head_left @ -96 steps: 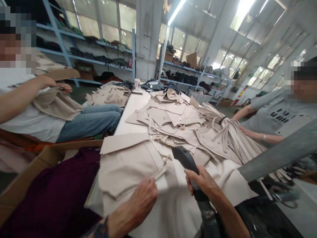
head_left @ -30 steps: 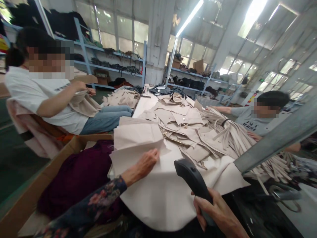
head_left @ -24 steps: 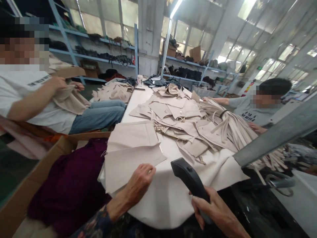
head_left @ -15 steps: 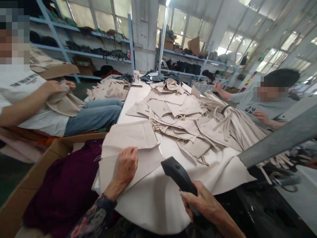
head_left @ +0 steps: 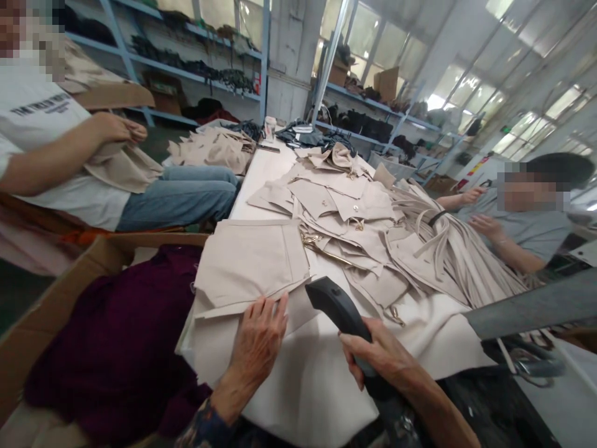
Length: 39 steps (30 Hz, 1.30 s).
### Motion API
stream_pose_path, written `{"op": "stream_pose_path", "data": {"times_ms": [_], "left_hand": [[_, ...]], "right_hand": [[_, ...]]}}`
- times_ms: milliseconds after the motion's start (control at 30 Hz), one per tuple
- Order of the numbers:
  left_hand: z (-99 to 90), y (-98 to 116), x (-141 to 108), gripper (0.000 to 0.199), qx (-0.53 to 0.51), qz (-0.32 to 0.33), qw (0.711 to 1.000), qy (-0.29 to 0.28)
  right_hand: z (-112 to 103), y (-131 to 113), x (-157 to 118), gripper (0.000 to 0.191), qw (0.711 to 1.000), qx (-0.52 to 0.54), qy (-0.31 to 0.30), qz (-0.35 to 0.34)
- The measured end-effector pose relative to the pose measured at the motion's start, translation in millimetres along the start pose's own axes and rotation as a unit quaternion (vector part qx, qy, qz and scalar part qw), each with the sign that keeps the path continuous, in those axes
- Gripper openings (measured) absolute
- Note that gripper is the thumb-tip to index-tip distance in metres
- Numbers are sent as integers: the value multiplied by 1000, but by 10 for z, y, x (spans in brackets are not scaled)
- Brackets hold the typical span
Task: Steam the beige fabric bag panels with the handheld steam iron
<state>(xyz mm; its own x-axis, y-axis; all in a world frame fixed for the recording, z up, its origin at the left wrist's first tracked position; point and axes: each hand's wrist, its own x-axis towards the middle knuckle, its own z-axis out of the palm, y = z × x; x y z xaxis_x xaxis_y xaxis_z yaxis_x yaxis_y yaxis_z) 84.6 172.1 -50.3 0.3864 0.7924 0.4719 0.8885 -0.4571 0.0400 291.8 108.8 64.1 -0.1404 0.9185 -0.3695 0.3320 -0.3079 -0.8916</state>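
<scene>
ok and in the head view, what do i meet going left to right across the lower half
Purple cloth → left hand → black tool held in the right hand → grey metal beam.

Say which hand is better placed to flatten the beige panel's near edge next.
Left, I'd judge: the left hand rests tool-free at the near edge of the beige panel; the right hand is wrapped around the black tool.

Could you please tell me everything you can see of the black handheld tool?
The black handheld tool looks like plastic: a curved body, blunt wedge-shaped head, small bump on top. Gripped by the right hand, it slants up and leftward above the white cloth, head beside beige fabric; contact is unclear. Its lower end is indistinct.
</scene>
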Motion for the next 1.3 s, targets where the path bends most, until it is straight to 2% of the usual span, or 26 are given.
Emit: {"op": "stream_pose_path", "data": {"times_ms": [133,300,467,567,667,767,900,967,1067,1167,1300], "left_hand": [[-76,21,66,40,-12,-9,1000,-18],[-52,22,58,36,-32,-23,999,-6],[-55,15,64,33,-49,-20,998,-22],[-77,9,69,35,-52,-22,998,-24],[-77,8,70,35,-45,-29,998,-25],[-64,12,70,33,-42,-34,998,-27],[-60,22,76,33,-46,-40,998,-32],[-59,28,78,33,-44,-44,998,-32],[-55,33,74,33,-40,-43,998,-26],[-50,33,67,32,-38,-41,998,-27],[-31,33,61,31,-34,-45,998,-24]], "right_hand": [[80,-175,206,30,999,-20,-27,17],[209,-176,456,31,995,-64,-26,74],[284,-237,720,34,995,-76,-15,64],[213,-317,832,36,996,-74,-7,56],[53,-362,739,37,998,-52,6,38],[-88,-351,489,36,998,-58,14,27],[-92,-262,278,35,996,-81,6,42],[-20,-220,326,33,994,-93,-14,54],[105,-198,538,34,992,-106,-41,57],[165,-195,709,36,992,-101,-37,58],[139,-114,668,30,993,-106,-39,42]]}}
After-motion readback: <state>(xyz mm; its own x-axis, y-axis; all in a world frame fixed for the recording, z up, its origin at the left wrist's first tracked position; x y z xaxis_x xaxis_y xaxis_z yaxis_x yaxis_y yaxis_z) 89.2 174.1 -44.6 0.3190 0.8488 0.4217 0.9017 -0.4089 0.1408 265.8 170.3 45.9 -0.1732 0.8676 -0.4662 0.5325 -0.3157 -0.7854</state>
